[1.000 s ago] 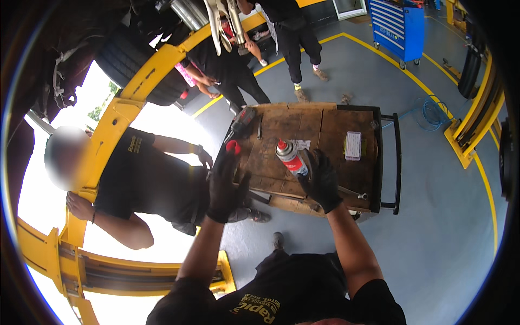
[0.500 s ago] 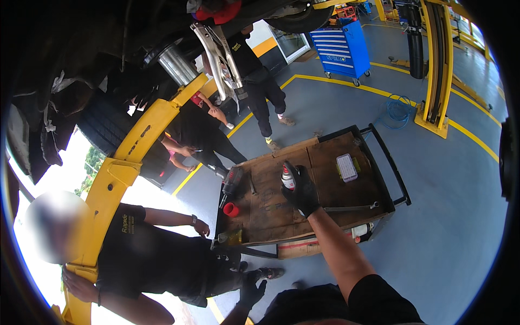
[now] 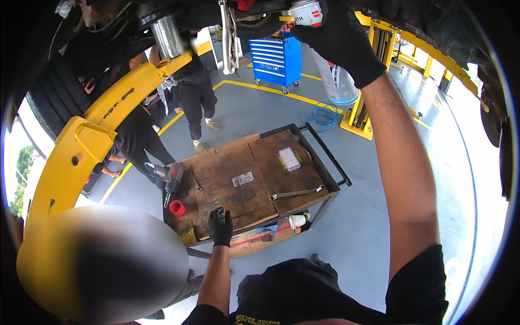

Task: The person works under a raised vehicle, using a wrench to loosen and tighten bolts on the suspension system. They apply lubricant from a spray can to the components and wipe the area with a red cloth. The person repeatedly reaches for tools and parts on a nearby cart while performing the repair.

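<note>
The raised vehicle underside (image 3: pixel 179 16) fills the far top edge, with locking pliers (image 3: pixel 229 38) hanging from it. The right hand (image 3: pixel 341 38), gloved, has its fingers wrapped round a spray can (image 3: pixel 306 11) lifted right up against that underside; by the look of it, spraying is about to begin or under way. Below, the desk (image 3: pixel 319 162) has bare board at its middle. The left hand (image 3: pixel 220 227) rests on its near edge, fingers curled, beside a red cap (image 3: pixel 177 207). Open floor lies right.
</note>
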`<move>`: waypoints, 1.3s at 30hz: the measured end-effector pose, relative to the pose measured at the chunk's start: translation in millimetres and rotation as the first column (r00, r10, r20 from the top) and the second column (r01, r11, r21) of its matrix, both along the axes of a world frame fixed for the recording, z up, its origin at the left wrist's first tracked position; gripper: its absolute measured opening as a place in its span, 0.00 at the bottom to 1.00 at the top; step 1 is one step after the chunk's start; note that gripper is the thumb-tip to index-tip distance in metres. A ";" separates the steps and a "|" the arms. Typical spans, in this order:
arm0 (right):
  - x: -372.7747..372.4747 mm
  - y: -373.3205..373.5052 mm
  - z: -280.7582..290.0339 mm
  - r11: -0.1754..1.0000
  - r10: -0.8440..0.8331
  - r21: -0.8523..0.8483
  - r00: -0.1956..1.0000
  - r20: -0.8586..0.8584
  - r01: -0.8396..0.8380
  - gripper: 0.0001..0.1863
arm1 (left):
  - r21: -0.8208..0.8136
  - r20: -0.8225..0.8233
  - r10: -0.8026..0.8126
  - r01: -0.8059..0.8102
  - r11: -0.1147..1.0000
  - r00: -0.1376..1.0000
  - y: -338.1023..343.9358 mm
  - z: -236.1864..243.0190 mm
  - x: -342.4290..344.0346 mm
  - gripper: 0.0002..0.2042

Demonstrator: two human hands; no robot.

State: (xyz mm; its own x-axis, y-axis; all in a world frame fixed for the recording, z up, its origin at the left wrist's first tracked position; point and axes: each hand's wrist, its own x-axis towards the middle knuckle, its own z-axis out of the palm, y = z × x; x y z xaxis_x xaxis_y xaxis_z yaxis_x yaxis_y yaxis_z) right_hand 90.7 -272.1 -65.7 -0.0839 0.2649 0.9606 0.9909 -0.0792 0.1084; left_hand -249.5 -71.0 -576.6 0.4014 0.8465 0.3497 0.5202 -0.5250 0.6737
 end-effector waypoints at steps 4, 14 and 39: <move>-9.9 5.5 19.4 0.994 -0.032 -0.107 0.999 -0.043 0.027 0.46 | -0.016 -0.177 0.030 -0.033 0.999 0.984 -2.4 10.9 -2.7 0.16; -42.7 7.7 38.0 0.968 -0.121 -0.224 0.992 -0.019 0.114 0.44 | -0.031 -0.206 -0.036 0.030 0.999 0.978 10.8 2.7 -3.5 0.16; -87.0 36.4 -28.8 0.905 -0.415 0.004 0.883 -0.218 0.426 0.42 | -0.015 -0.234 -0.188 0.190 0.982 0.954 23.6 8.9 4.6 0.14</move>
State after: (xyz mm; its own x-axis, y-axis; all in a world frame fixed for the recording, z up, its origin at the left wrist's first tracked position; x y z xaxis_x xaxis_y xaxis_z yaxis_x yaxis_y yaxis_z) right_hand 3.7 -235.7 -94.5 0.2267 0.1822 0.9568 0.8627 -0.4935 -0.1104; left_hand -245.0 -47.4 -567.8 0.6249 0.7450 0.2333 0.5529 -0.6333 0.5415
